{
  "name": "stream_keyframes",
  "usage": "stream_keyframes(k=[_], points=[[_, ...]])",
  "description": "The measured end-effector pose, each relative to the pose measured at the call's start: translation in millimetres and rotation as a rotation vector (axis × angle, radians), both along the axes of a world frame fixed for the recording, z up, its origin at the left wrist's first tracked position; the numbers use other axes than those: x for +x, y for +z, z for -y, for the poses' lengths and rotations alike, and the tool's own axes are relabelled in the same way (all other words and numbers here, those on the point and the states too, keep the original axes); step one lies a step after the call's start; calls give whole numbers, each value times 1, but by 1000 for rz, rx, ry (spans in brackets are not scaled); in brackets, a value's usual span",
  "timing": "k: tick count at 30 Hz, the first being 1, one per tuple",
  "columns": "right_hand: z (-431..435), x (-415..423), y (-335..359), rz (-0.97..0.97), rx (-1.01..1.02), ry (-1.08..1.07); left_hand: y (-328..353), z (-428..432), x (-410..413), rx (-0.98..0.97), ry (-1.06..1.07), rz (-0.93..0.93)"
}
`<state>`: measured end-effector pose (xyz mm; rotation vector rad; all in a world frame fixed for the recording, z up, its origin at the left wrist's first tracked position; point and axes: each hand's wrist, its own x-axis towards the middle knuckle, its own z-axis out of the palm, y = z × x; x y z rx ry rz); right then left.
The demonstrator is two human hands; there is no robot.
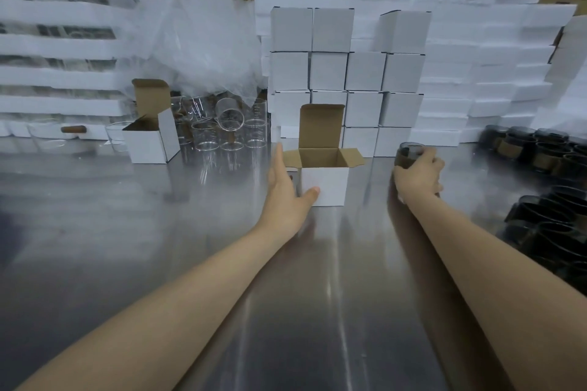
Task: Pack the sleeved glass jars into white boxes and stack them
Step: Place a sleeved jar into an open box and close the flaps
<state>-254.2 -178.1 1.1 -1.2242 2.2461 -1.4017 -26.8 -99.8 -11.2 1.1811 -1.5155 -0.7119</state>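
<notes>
— Steel tabletop (190, 232) is shining under us, and a wall of closed white boxes (346, 73) is standing at the back. Why is our left hand (286, 190) resting against the open box (324, 181)?

— We are bracing it. Our fingers are lying straight along its left wall and the thumb is pressing the front face, probably so it is not sliding when the jar goes in. Its lid is standing upright and the side flaps are splaying outward, leaving the mouth free.

— And where is the jar?

— Our right hand (416, 174) is curling its fingers round the sleeved jar (408, 154), just right of the box. Whether it is touching the table, we cannot tell. It is looking like dark, smoky glass with a brown band round its middle, rim up, matching the pile of sleeved jars (540, 152) lying at the far right.
</notes>
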Motion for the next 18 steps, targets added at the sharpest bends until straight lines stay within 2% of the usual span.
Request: stream_keyframes(k=[4,11,13,15,17,18], points=[[-10,-6,1,62,-102,58,4,-3,-2,-84,7,187],[-53,8,-2,119,-220,232,7,-5,-4,-93,50,254],[-70,13,-5,214,-242,336,6,-3,-4,-96,67,270],[-88,19,-8,404,-313,480,4,-3,-6,-117,147,316],[-101,24,-9,545,-373,603,4,-8,-8,-217,270,433],[-104,27,-8,547,-377,655,3,-11,-10,-309,278,492]])
